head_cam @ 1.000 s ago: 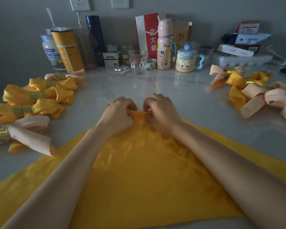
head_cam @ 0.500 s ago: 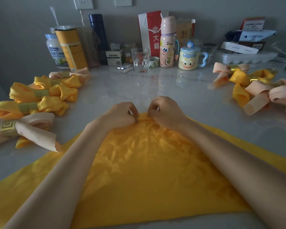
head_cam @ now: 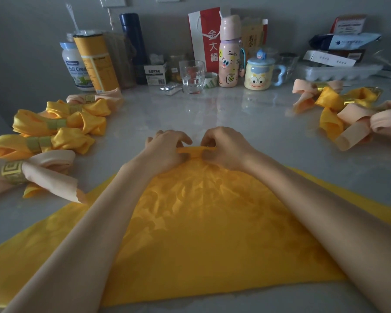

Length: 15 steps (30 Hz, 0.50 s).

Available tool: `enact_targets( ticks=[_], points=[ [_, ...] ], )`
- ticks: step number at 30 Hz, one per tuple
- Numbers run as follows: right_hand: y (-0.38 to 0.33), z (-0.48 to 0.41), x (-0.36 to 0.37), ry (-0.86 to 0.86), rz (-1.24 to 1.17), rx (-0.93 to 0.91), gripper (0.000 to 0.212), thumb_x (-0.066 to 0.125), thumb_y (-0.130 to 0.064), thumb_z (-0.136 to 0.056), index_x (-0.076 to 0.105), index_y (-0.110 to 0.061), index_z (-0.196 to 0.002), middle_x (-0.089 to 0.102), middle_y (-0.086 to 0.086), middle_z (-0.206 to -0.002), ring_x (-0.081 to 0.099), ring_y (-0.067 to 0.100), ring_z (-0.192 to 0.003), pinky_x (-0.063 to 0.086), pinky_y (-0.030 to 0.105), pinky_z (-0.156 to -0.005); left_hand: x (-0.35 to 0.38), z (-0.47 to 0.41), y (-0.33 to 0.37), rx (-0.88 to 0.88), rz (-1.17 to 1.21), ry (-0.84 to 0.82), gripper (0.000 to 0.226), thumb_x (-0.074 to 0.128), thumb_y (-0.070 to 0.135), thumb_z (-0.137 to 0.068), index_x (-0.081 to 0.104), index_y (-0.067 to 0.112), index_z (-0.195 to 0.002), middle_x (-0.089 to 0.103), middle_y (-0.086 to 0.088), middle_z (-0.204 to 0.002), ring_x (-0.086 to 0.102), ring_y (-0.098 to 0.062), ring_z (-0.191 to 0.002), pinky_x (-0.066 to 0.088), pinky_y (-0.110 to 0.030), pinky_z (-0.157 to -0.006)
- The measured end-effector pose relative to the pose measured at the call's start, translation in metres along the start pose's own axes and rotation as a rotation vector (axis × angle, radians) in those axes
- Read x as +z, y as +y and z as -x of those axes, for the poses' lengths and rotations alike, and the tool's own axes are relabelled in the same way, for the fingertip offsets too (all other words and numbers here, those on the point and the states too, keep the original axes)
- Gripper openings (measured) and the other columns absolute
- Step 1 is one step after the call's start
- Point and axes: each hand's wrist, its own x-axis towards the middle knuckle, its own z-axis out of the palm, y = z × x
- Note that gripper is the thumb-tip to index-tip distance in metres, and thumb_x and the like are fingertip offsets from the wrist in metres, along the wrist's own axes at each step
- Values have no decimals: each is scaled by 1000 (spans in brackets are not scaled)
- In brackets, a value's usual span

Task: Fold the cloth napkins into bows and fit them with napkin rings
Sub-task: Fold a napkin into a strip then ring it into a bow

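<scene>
Head view: yellow napkin (head_cam: 201, 233) lies spread on the surface (head_cam: 235, 114), centre to bottom of frame. Left hand (head_cam: 167, 150) and right hand (head_cam: 226, 147) both pinch its far corner, which is turned into a narrow band. Best to keep the fold even, roll with both hands together and press the crease flat. Versus half a second ago, the band shows plainer and the hands sit slightly further apart.

Domestic setting. Against the grey wall (head_cam: 20, 53) behind the pale marble-look table (head_cam: 235, 114) stand a cartoon-face ceramic mug (head_cam: 257, 75), a pink drinks bottle (head_cam: 229, 53) and a clear plastic egg tray (head_cam: 339, 72).
</scene>
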Motion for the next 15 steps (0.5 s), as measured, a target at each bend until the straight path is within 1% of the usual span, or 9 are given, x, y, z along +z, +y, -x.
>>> enact_targets(
  ticks=[1,3,4,6,8,10,12,13,15],
  points=[
    [-1,1,1,33,40,-14,2,58,-21,-82,58,-21,-84,58,-3,-91,53,17,-89,39,32,-84,2,0,2,16,-12,28,28,57,22,-89,59,25,-117,58,1,-113,44,-23,-117,30,-36,-97],
    [-2,3,2,91,103,-55,3,56,-18,-83,57,-21,-81,57,-1,-90,52,17,-85,36,30,-80,4,3,7,43,-43,78,24,54,15,-87,62,22,-109,55,0,-105,48,-23,-112,32,-34,-93],
    [-2,4,1,110,123,-80,5,56,-15,-83,58,-20,-82,57,0,-90,53,17,-84,35,29,-77,5,4,9,52,-54,90,25,54,11,-85,61,22,-107,51,1,-101,48,-23,-110,33,-33,-91],
    [-3,6,0,115,153,-139,8,55,-9,-82,60,-15,-85,54,0,-87,52,18,-81,32,25,-71,2,7,12,60,-78,70,30,55,8,-80,57,23,-106,44,4,-99,45,-21,-109,31,-30,-89],
    [-4,8,-3,88,180,-196,12,55,-4,-80,58,-14,-86,47,-2,-84,46,15,-81,28,23,-68,-4,11,17,44,-60,19,25,58,14,-79,56,26,-101,44,3,-102,42,-19,-110,30,-29,-92],
    [-6,11,-5,51,194,-219,17,54,-1,-78,56,-17,-85,44,-4,-85,41,11,-82,27,22,-69,-9,14,23,8,-4,-25,13,55,20,-82,60,21,-94,52,-2,-106,47,-21,-108,38,-32,-92],
    [-8,12,-7,-9,162,-200,20,54,-1,-76,62,-17,-86,45,-3,-86,40,12,-83,28,22,-70,-8,18,26,-24,9,-89,21,51,18,-86,65,6,-96,62,-9,-106,55,-25,-101,48,-37,-86],
    [-9,11,-8,-45,139,-183,20,54,-3,-76,64,-17,-85,46,-2,-86,42,13,-83,30,23,-71,-7,20,26,-38,12,-119,24,50,17,-88,66,3,-100,64,-11,-105,58,-26,-98,50,-39,-84],
    [-10,10,-8,-96,87,-121,17,52,-7,-78,65,-19,-83,49,-4,-85,46,14,-84,34,25,-72,-5,19,23,-58,37,-152,23,50,14,-89,65,4,-103,64,-10,-107,59,-25,-97,50,-38,-82]
  ],
)
